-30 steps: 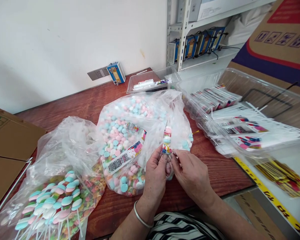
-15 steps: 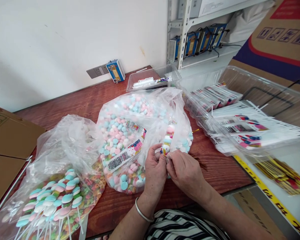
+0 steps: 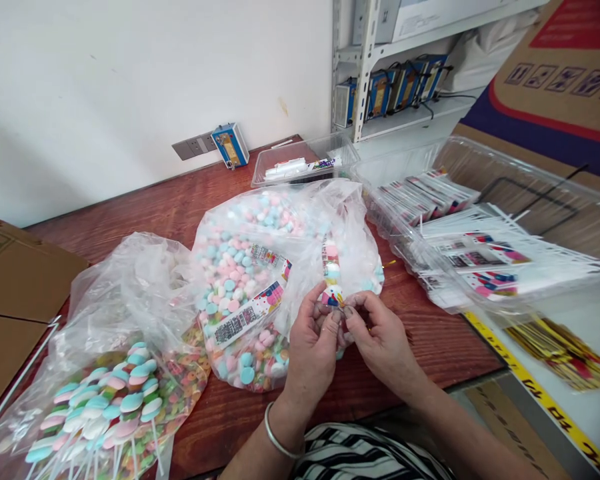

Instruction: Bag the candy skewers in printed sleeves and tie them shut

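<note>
While both hands meet just near of the big candy bag (image 3: 260,280), I see my left hand (image 3: 313,350) and right hand (image 3: 383,340) pinching the bottom end of a slim packed candy stick (image 3: 331,273), which stands upright between the fingertips. Printed labels lie on that bag, their writing too small to read. Far right, a clear tray (image 3: 570,200) holds more labelled packets; yellow tape (image 3: 540,393) carries black characters I cannot read.
</note>
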Tool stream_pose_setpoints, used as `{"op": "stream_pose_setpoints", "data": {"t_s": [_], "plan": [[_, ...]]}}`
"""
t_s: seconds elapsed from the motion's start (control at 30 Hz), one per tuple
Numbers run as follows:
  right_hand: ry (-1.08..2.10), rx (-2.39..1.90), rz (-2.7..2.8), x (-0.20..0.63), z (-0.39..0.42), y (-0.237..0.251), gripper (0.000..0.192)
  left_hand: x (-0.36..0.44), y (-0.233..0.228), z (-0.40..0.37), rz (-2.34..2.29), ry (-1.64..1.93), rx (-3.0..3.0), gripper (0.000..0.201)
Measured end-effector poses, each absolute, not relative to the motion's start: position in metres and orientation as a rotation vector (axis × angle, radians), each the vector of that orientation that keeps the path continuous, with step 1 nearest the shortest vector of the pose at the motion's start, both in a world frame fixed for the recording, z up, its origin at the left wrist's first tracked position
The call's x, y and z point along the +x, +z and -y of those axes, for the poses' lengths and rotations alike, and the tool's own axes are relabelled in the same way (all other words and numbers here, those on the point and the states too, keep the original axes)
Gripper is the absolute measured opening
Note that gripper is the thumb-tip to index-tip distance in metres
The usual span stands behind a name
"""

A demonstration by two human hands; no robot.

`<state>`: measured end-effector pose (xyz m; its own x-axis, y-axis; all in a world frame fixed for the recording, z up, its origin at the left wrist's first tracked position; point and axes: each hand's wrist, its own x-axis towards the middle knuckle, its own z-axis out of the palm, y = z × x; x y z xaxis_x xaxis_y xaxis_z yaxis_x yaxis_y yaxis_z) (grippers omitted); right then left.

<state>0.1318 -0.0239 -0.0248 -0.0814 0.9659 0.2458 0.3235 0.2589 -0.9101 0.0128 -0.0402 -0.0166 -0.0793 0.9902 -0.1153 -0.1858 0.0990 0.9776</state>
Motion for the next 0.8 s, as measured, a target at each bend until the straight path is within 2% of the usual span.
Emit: {"op": "stream_pose_setpoints", "data": {"t_s": [0.07,0.17,0.33,0.47,0.63,0.7,0.8], "plan": [[0.743,-1.294,1.620,0.131,0.025,-0.028,0.005,0.009,-0.016,0.042,-1.426,1.231,1.186,0.051],[0.512,-1.324,1.730,0.130,0.025,-0.035,0.024,0.006,-0.018,0.043,-1.626,1.154,1.429,0.054],[0.448,-1.345,1.804,0.130,0.022,-0.045,0.014,0.006,-0.021,0.044,-1.618,1.103,1.589,0.046],[0.544,-1.386,1.688,0.132,0.021,-0.051,0.012,0.008,-0.021,0.038,-1.571,1.053,1.343,0.048],[0.605,-1.358,1.641,0.131,0.024,-0.050,0.012,0.007,-0.026,0.028,-1.302,0.948,0.923,0.048],[0.480,-1.365,1.740,0.130,0.024,-0.051,0.012,0.007,-0.028,0.027,-1.293,1.003,0.929,0.044],[0.092,-1.367,1.907,0.129,0.025,-0.051,0.018,0.008,-0.028,0.028,-1.345,1.088,1.002,0.040]]}}
